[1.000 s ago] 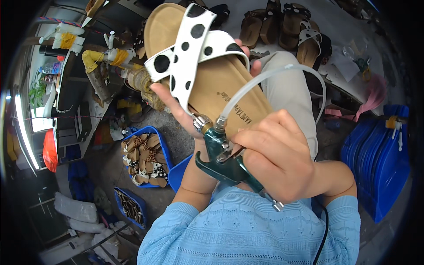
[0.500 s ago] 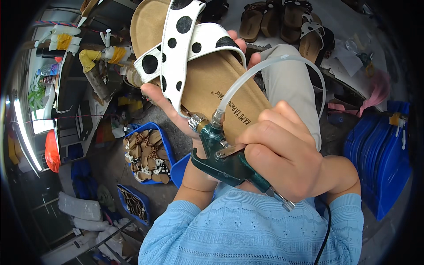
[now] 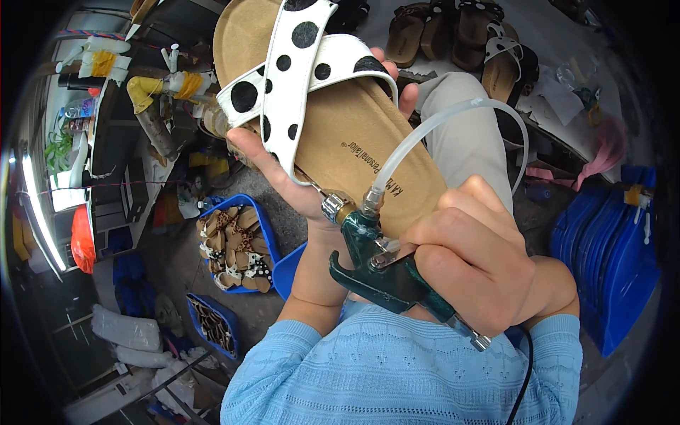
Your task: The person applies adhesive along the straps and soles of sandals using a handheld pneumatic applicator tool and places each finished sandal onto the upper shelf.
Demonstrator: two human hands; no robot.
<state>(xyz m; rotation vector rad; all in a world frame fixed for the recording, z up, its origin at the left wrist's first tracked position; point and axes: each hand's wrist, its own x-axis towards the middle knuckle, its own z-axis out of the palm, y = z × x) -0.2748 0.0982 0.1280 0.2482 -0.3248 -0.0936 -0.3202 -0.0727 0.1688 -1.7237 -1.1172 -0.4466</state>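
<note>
A sandal with a tan footbed and crossed white straps with black spots lies across my left hand. That hand is closed round it from below, thumb at the near strap edge and fingertips showing past the far side. My right hand grips a dark green metal applicator gun with a hook-shaped lower part. From its silver nut a thin nozzle points at the lower end of the strap beside the footbed; I cannot tell whether it touches. A translucent tube arches up from the gun.
More sandals stand on a surface at the far right. On the floor to the left, a blue bin holds several sandals, with a smaller blue container nearer. Blue stacked bins stand at right, below a pink cloth.
The gun and my right hand have moved right and slightly nearer me, and more of the thin nozzle shows. The sandal has shifted slightly right in my left hand.
</note>
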